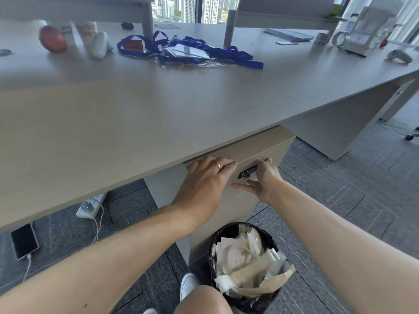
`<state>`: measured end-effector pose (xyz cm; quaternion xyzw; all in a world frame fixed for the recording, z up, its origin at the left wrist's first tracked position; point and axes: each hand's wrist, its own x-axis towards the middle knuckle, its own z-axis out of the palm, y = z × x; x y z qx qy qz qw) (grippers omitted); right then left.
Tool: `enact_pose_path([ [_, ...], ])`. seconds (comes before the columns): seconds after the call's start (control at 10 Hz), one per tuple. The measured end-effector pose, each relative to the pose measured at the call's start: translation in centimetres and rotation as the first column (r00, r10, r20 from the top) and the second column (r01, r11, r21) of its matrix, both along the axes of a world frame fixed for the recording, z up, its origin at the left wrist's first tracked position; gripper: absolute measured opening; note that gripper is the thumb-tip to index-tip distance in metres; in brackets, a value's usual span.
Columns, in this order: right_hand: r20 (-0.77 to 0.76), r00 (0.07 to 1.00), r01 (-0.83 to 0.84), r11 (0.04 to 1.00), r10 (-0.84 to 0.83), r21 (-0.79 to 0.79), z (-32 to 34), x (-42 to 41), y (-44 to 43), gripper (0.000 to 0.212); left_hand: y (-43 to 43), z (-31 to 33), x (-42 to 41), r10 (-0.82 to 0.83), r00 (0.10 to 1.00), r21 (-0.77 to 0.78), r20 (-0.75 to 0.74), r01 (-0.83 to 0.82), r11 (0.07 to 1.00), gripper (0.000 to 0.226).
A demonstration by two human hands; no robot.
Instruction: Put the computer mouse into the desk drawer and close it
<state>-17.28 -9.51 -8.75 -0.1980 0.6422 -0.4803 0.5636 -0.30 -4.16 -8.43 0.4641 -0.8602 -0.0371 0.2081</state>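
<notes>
I am resting both grips unclenched on the top drawer front, left hand flat, right hand beside the lock; the drawer appears shut, I cannot locate the mouse, so the closing step seems nearly finished.

Drawer unit under desk front edge. Both hands on top drawer front: left hand left of lock, right hand right. Bin on floor in front; phone far left.
</notes>
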Motion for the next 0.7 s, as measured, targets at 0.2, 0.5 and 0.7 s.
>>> enact_pose_path([
  [0.2,0.009,1.0,-0.023,0.999,0.023,-0.027,0.1,-0.1,0.3,0.048,0.0,-0.1,0.0,0.003,1.0,0.008,0.031,-0.004,1.0,0.089],
  [0.5,-0.153,0.97,-0.176,0.98,0.189,0.095,3.7,-2.7,3.9,0.049,0.6,2.1,-0.1,-0.009,0.99,0.125,0.144,-0.009,0.992,0.095],
  [0.7,-0.448,0.851,-0.272,0.959,0.276,0.075,10.1,-8.0,9.5,0.067,2.5,5.1,-0.5,-0.022,0.969,0.342,0.245,-0.065,0.938,0.077],
])
